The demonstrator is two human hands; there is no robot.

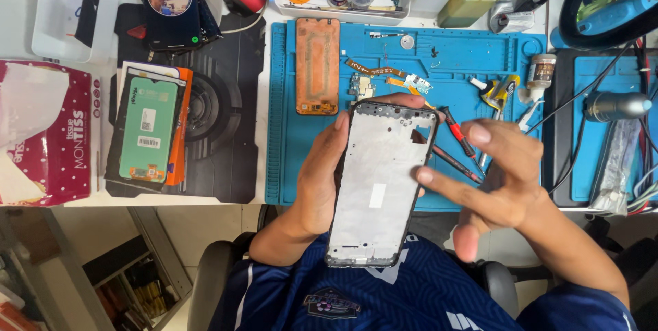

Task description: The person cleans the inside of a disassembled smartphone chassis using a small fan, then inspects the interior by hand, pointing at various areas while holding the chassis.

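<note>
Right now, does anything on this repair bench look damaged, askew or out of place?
Nothing looks spilled or broken. The stripped grey phone frame sits in the left hand, the right hand touching its edge. Loose flex cables and an orange phone panel lie scattered on the blue mat.

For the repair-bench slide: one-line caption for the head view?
Left hand holds a bare phone frame above the blue work mat; right hand touches its edge.

A bare phone frame (380,184) with a silvery inner plate and dark rim stands lengthwise above the near edge of the blue work mat (295,166). Its camera-cutout end points toward the mat, its lower end toward the person's chest.
</note>
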